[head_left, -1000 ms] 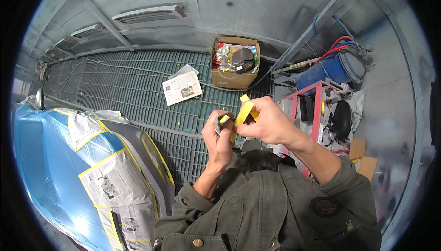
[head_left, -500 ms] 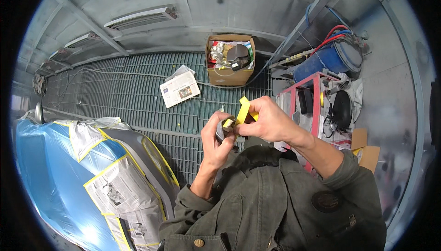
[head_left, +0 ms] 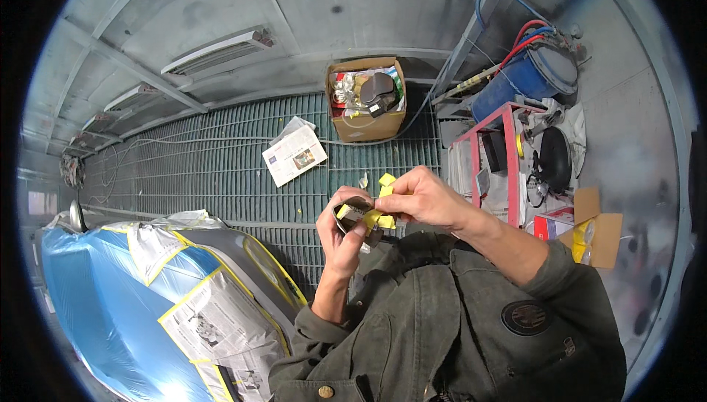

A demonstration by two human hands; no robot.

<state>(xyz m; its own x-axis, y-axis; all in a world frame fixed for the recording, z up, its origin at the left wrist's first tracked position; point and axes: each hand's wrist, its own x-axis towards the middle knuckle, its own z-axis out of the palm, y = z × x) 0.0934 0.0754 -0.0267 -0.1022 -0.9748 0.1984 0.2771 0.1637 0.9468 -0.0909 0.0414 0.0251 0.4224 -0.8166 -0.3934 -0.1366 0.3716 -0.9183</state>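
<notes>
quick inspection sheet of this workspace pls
surface: grey metal floor grating.
job's things: yellow tape strip and a small dark block, held chest-high.
clutter: newspaper on the grating; open cardboard box full of odds and ends.
grippers: left hand cups the block; right hand pinches the tape.
cables: red and blue hoses by the blue drum.
surroundings: masked car body, red cart.

yellow tape strip (head_left: 384, 181) bent lower, hands drawn slightly closer together

Two hands (head_left: 383, 214), one tape roll (head_left: 359, 216), two boxes (head_left: 366, 98).
</notes>
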